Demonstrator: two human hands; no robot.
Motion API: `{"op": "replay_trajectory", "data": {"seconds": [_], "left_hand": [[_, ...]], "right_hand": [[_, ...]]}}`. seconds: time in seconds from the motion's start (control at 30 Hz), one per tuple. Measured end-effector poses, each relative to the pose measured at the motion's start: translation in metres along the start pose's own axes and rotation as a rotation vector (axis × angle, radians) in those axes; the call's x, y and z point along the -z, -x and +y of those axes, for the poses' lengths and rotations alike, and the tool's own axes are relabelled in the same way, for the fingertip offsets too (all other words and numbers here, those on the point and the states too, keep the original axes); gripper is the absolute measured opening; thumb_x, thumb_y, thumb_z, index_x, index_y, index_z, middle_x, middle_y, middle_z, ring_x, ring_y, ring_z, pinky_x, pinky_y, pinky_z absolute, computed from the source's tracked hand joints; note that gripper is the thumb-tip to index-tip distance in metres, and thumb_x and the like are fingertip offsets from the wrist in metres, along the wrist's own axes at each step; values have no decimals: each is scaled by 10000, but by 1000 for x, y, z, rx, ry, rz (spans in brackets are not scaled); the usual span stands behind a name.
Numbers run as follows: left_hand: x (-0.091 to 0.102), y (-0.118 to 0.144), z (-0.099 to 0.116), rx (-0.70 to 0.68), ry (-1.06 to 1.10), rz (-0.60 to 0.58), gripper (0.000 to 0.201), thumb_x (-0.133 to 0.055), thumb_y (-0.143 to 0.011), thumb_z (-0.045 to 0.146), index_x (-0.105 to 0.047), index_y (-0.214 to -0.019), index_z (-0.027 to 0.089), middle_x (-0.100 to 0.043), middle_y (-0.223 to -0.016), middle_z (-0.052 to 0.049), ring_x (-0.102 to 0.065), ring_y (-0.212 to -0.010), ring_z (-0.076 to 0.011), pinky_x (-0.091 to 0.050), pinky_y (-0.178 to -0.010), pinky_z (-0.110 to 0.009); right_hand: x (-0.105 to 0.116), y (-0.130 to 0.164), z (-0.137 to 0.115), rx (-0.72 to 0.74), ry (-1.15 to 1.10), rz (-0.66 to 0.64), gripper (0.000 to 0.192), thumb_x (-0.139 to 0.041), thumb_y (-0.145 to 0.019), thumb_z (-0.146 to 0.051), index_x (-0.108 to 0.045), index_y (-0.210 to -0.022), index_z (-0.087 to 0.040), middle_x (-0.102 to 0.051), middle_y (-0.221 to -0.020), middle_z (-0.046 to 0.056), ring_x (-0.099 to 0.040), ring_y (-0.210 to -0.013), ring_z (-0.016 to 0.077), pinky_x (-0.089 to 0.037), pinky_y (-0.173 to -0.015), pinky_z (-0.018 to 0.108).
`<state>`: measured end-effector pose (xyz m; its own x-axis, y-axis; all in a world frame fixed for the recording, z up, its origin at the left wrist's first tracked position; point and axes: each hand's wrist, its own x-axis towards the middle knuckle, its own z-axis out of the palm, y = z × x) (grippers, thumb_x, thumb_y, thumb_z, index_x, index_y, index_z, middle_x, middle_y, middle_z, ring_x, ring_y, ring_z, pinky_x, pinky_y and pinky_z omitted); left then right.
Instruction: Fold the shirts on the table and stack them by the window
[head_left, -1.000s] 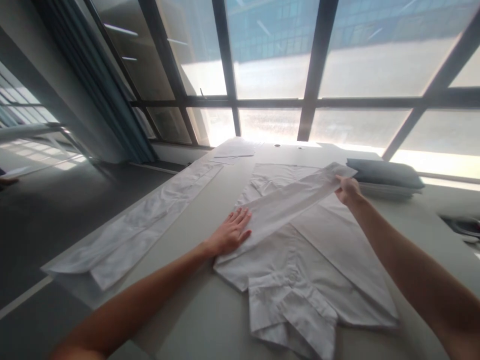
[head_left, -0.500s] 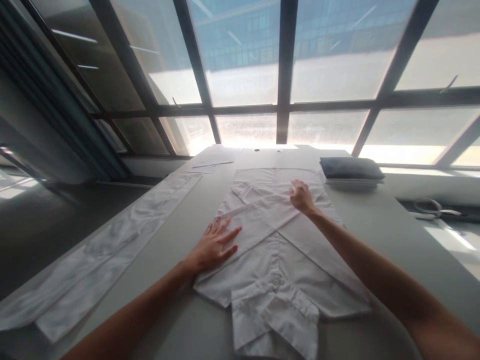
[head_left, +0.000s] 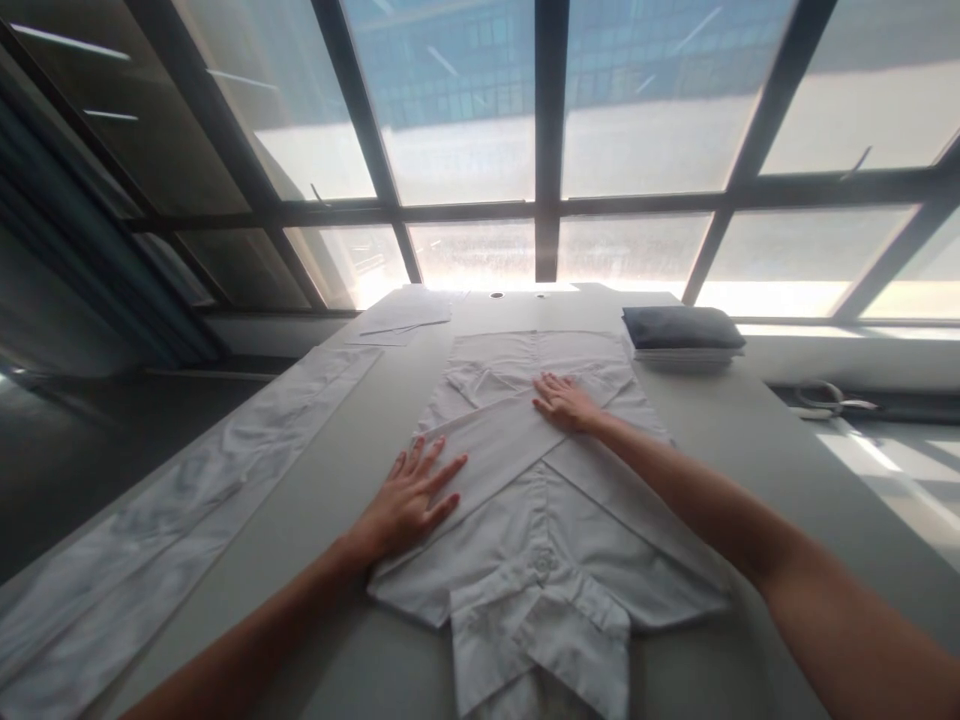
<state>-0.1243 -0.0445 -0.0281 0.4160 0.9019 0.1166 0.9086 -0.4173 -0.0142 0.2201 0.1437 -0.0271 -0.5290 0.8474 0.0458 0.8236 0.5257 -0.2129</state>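
Note:
A white shirt [head_left: 487, 530] lies front up on the table, its collar [head_left: 540, 630] toward me and its sleeves crossed over the body. My left hand [head_left: 409, 495] rests on the shirt's left edge with its fingers spread. Across the upper sleeve lies my right hand [head_left: 566, 402], flat on the cloth with the fingers stretched out to the left. Neither hand holds anything.
White table [head_left: 697, 440] under the shirt. Along its left edge runs a long strip of white cloth [head_left: 195, 510]; papers [head_left: 401, 315] lie at the back left. A folded dark cloth [head_left: 682, 328] tops a white stack at the back right. Windows stand behind.
My right hand has moved left along the sleeve, and its curled fingers have opened out flat. My left hand stays on the shirt's edge. The whole view has shifted slightly.

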Motion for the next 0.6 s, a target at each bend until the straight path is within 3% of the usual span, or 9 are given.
{"op": "replay_trajectory", "data": {"seconds": [0.1,0.2,0.4,0.53,0.6], "left_hand": [[2,0,2,12,4,-15,615,-427,-1018,637,-364,-1589,417,-225,-1712,-32,-125,-1571,-404,-250,-1210,-613],[5,1,3,24,1,-41,614,-409,-1023,633,-356,-1594,413,-218,-1714,-42,-118,-1571,-407,-252,-1205,-622],[23,-20,12,21,-14,-107,681,-409,-1004,677,-384,-1598,345,-276,-1690,-94,-159,-1553,-449,-166,-1194,-704],[25,-71,39,-160,84,-96,697,-309,-1063,604,-270,-1645,223,-201,-1711,-93,-118,-1586,-314,-150,-1261,-541],[18,-96,51,-238,128,-123,688,-273,-1078,580,-248,-1648,197,-197,-1710,-99,-106,-1590,-288,-124,-1268,-528]], "right_hand": [[15,5,66,-181,80,-16,683,-246,-1060,-473,-266,-1634,-103,-160,-1712,142,-123,-1584,268,-121,-1264,493],[16,10,95,-241,100,5,678,-237,-1056,-472,-235,-1646,-138,-150,-1717,130,-132,-1583,260,-142,-1258,513],[9,8,98,-230,111,24,688,-236,-1046,-475,-221,-1650,-146,-163,-1714,144,-147,-1580,272,-156,-1250,541],[9,8,98,-237,105,27,694,-239,-1041,-473,-204,-1654,-148,-168,-1712,148,-154,-1578,271,-162,-1252,533],[10,8,99,-245,104,34,700,-241,-1039,-476,-188,-1657,-151,-175,-1712,142,-160,-1577,264,-164,-1255,524]]}}
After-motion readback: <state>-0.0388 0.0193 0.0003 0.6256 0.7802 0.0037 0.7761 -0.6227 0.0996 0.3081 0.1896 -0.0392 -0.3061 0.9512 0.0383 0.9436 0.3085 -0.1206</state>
